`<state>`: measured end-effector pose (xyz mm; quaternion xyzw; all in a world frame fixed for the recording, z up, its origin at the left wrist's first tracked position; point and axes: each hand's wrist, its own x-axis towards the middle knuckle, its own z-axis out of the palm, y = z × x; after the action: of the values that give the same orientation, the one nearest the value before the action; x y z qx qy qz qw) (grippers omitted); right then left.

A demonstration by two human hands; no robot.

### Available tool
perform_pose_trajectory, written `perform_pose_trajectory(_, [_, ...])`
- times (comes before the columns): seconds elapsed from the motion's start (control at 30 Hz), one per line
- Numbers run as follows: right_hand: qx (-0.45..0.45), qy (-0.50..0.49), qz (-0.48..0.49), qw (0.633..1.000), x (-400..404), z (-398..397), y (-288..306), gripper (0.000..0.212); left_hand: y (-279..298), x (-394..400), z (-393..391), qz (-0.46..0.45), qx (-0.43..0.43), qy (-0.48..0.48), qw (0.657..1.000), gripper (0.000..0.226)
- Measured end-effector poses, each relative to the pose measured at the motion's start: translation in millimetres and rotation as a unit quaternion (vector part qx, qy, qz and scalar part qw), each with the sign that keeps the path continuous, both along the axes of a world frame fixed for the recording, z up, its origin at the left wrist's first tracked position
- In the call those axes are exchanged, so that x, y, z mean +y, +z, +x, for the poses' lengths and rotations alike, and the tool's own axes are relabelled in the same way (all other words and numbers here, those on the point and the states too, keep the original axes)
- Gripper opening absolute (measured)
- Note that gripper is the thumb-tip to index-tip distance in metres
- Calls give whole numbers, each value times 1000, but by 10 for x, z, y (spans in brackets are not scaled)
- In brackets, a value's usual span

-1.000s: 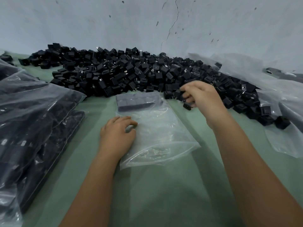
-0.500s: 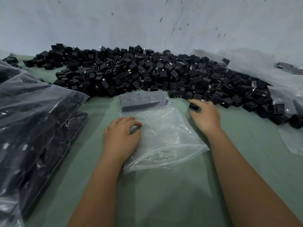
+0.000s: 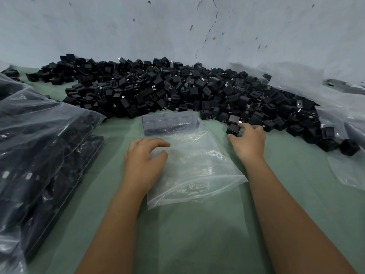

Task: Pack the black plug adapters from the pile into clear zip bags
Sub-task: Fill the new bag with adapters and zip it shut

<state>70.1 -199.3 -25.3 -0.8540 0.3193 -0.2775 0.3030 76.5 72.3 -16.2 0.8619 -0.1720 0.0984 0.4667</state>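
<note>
1. A green worktop (image 3: 197, 234) runs up to a pale cracked wall (image 3: 177, 26) at the far side.
2. A broad pile of black plug adapters (image 3: 158, 91) lies along the far part of the worktop, spreading from far left to the right.
3. A clear zip bag (image 3: 197, 167) lies flat in the middle, near the pile; a row of adapters (image 3: 169, 122) sits inside its far end.
4. The left hand (image 3: 144, 161) rests on the left part of the bag, fingers loosely bent, grasping nothing.
5. The right hand (image 3: 247, 141) is just right of the bag at the near edge of the pile, its fingertips pinching one black adapter (image 3: 233, 129).
6. Filled bags (image 3: 43, 151) of adapters are stacked at the left.
7. Loose clear plastic sheeting (image 3: 343, 119) lies at the right, under and beside the pile's end.
</note>
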Motion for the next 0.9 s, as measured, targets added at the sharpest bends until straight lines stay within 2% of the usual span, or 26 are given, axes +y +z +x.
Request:
perform_pose_trajectory(0.13, [-48,-5,46,998,16,-42,27,37,97,-18,-95,-110,45,-105,987,16])
perform_pose_trajectory(0.2, [-101,-17,88,991,38,-114,28,29,141,-22,-123,-118,79,-166,976,10])
perform_pose_trajectory(0.3, [-186,-42,174,966,101,-267,41,26,146,-16,-137,-79,129,-209,966,19])
perform_pose_trajectory(0.37, [-253,-51,227,939,179,-368,89,25,142,-1,-149,-43,141,-222,964,18])
perform_pose_trajectory(0.43, [-364,-81,267,889,290,-476,150,22,157,9,-171,-19,154,-245,957,20])
perform_pose_trajectory(0.5, [-458,-117,276,837,434,-620,192,19,170,24,-181,-4,178,-274,945,34])
perform_pose_trajectory(0.57, [-492,-100,232,833,614,-763,225,20,184,40,-183,20,200,-298,933,47])
perform_pose_trajectory(0.67, [-452,23,29,891,908,-919,244,30,175,62,-186,60,200,-300,931,57])
perform_pose_trajectory(0.73, [-418,136,-69,896,1143,-970,243,32,173,47,-202,31,192,-285,939,42])
perform_pose_trajectory(0.8, [-370,248,-103,889,1392,-1000,232,32,190,34,-230,-28,182,-256,949,25])
perform_pose_trajectory(0.9, [-278,333,-134,891,1600,-1008,189,32,187,64,-227,-103,168,-213,957,21])
